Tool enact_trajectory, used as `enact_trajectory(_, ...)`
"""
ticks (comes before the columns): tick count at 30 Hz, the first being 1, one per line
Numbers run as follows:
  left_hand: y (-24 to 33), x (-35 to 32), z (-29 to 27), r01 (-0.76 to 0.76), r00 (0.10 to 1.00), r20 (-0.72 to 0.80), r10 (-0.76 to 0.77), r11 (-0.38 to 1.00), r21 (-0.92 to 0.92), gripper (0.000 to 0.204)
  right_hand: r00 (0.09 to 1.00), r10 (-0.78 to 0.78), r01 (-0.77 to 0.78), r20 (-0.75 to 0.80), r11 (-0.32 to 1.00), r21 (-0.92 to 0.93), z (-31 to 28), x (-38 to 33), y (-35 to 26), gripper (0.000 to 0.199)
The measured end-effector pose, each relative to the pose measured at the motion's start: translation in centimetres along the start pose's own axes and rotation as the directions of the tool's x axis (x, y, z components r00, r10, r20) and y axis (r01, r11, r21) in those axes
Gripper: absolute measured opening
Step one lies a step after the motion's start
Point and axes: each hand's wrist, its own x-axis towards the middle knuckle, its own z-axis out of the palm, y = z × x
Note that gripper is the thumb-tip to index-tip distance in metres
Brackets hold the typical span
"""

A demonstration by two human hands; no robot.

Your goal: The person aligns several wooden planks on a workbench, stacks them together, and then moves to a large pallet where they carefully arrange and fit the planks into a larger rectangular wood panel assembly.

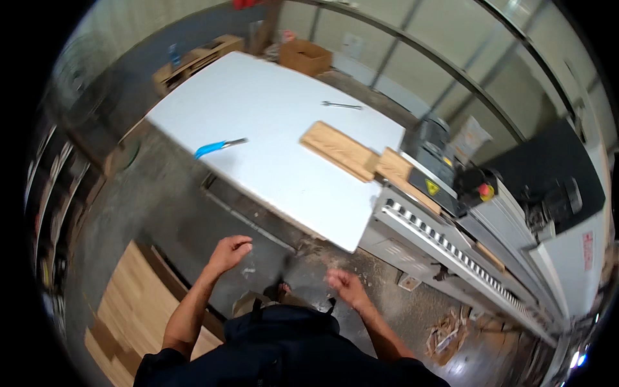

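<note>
My left hand (229, 253) is held over the floor in front of my body, its fingers loosely curled with nothing visible in them. My right hand (347, 287), slightly blurred, hangs in the air on the other side, also curled and showing nothing held. Neither touches anything; the near edge of the white table (251, 187) lies beyond both. On that tabletop are oak-coloured wooden boards (338, 149), a blue-handled utility knife (219, 148) and a metal wrench (342, 105). A shorter wood piece (394, 165) extends from the boards into the machine.
A long machine (445, 242) with a toothed conveyor strip stands against the table's right end. Wooden panels (142, 303) are stacked at my left. A cardboard box (305, 57) sits behind the table. Scraps (446, 337) litter the floor at right; a shelf rack (55, 187) stands far left.
</note>
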Motion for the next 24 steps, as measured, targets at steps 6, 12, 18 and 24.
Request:
enact_trajectory(6, 5.6, 4.0, 2.1, -0.112, 0.785, 0.615, 0.073, 0.993, 0.026, 0.015, 0.992, 0.082, -0.056, 0.097, 0.967, -0.250, 0.2, -8.1, -2.3, 0.027)
enact_trajectory(12, 5.6, 0.6, 3.4, 0.157, 0.484, 0.875, -0.026, 0.986, -0.057, 0.017, 0.897, -0.144, 0.283, 0.418, 0.913, -0.293, 7.6, -2.0, -3.0, 0.018)
enact_trajectory(18, 4.5, 6.9, 3.5, -0.260, 0.163, 0.965, -0.203, 0.935, 0.241, 0.017, 0.905, -0.118, 0.152, 0.409, 0.987, -0.050, 8.0, 0.2, -6.3, 0.019)
enact_trajectory(24, 5.3, 9.4, 2.7, -0.178, 0.077, 0.991, -0.109, 0.976, 0.121, 0.016, 0.913, -0.005, 0.056, 0.408, 0.992, -0.113, 7.5, 0.6, -10.0, 0.022)
